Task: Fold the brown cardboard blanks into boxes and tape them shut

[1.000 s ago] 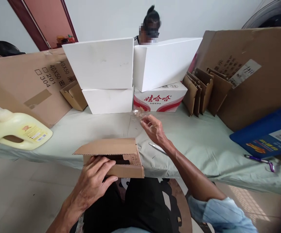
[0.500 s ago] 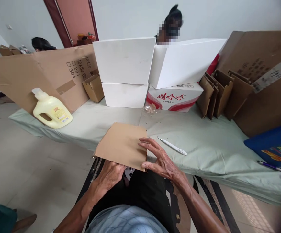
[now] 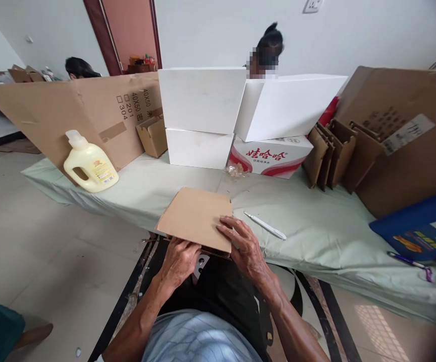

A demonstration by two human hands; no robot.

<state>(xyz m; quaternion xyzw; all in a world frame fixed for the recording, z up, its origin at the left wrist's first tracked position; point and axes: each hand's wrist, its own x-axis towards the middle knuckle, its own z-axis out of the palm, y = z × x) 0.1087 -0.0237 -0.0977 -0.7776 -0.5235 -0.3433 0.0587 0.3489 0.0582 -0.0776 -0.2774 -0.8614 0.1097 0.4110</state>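
A flattened brown cardboard box lies over the front edge of the cloth-covered table, its near side sticking out above my lap. At that near edge, my left hand is closed, its fingertips tucked in at the cardboard and partly hidden. My right hand holds the right edge, with fingers bent over the top face and the thumb out of sight below. Right of the box, a white scalpel-like craft knife rests on the cloth, apart from both hands.
White boxes and a red-and-white carton stand at the back. On the left is a yellow detergent bottle. Folded cardboard boxes, a blue container and a purple pen are on the right. Another person is behind.
The near edge of the cardboard box has lifted a little in my hands. My right thumb has slid from the top face to below the edge. The camera view has shifted slightly.
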